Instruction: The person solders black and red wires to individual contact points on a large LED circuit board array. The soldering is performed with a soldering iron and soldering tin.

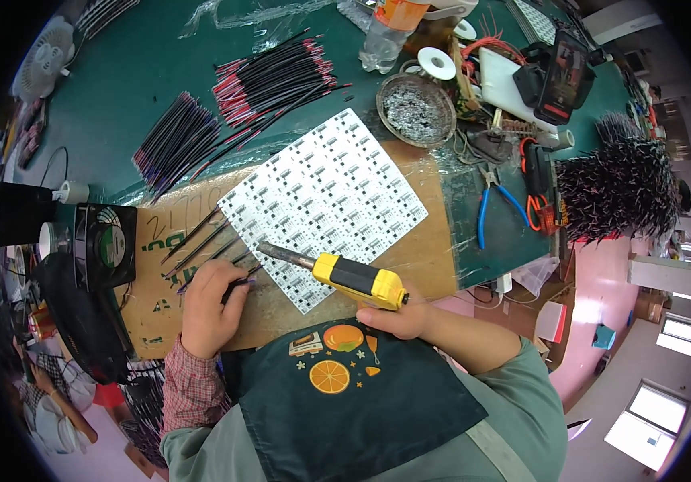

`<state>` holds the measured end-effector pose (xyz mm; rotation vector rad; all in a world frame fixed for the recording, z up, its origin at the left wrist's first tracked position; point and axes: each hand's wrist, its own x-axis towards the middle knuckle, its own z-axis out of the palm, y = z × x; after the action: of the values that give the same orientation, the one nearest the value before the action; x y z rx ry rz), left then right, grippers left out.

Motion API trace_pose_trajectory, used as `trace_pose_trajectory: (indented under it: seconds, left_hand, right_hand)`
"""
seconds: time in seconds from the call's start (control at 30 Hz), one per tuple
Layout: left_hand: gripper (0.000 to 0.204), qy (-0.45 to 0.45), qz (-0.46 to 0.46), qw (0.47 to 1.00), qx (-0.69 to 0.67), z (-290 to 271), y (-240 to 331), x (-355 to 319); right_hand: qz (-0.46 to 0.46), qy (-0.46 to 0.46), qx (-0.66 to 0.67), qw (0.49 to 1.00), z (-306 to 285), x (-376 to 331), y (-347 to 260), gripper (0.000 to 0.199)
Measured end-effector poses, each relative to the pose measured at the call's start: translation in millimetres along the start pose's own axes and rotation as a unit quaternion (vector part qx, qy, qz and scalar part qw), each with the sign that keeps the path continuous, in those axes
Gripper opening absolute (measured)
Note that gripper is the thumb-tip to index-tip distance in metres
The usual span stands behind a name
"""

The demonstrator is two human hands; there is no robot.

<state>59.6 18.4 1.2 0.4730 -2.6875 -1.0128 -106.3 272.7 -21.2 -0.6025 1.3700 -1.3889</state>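
My right hand (400,315) grips a yellow and black soldering gun (355,277), whose dark barrel points left and up. The barrel's tip is over the left edge of a white circuit board panel (325,201) covered with rows of small black parts. My left hand (213,301) is closed beside that same edge, with the fingers pinching a thin black wire (243,259). Several more black wires (194,241) run out from the panel's left edge onto the cardboard. The fingertips of my left hand are partly hidden.
Brown cardboard (434,241) lies under the panel. Bundles of black wires (273,76) are behind it. A round metal dish (416,110) of grey scraps, blue-handled pliers (496,205) and a phone on a stand (562,76) sit to the right. A small black fan (107,245) stands left.
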Motion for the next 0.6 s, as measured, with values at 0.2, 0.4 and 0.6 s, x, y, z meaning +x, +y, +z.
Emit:
trace_pose_trajectory:
  seconds: [0.2,0.4,0.6]
  left_hand:
    - [0.012,0.081,0.000,0.996,-0.038,-5,-1,-7]
    - [0.016,0.215,-0.036,0.890,-0.400,7,-4,-23]
    - [0.014,0.157,-0.085,0.934,-0.310,24,-9,-24]
  right_hand:
    - [-0.043,0.002,-0.011,0.999,-2,1,7,0.034]
    - [-0.053,0.001,0.006,0.999,1,2,6,0.034]
    - [-0.031,-0.004,0.013,0.999,-2,-4,2,0.036]
